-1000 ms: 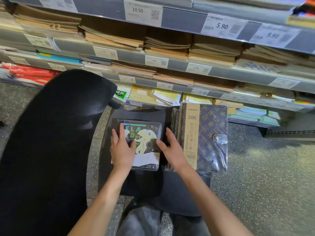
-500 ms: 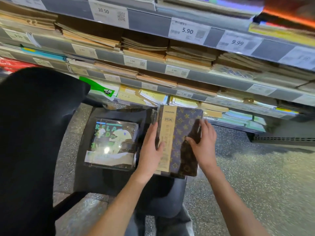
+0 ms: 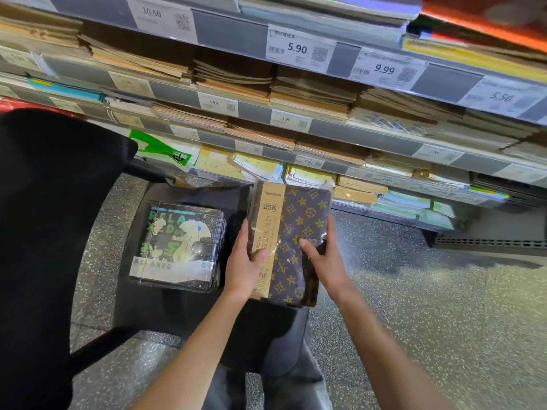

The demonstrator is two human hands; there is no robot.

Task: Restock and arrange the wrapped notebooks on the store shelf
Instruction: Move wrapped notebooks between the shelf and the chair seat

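A stack of wrapped brown notebooks (image 3: 302,220) with gold monogram print and a tan "25K" band sits in front of me, over a black surface (image 3: 177,309). My left hand (image 3: 245,261) grips its left edge, thumb on the tan band. My right hand (image 3: 325,255) grips its right edge, thumb laid across the cover. To the left lies a stack of wrapped black notebooks (image 3: 177,247) with green "RELAXED" cartoon art, untouched. The store shelf (image 3: 296,119) rises behind, several tiers packed with flat notebooks and price tags.
A large black shape (image 3: 50,232) fills the left side of the view. Speckled grey floor (image 3: 429,306) spreads to the right. The lowest shelf tier (image 3: 384,196) holds yellow and green notebooks just beyond the brown stack. My dark trousers (image 3: 281,365) show below.
Both hands left the black cartoon notebooks and moved right onto the brown monogram stack. They now grip its two side edges, and the stack has come closer to me.
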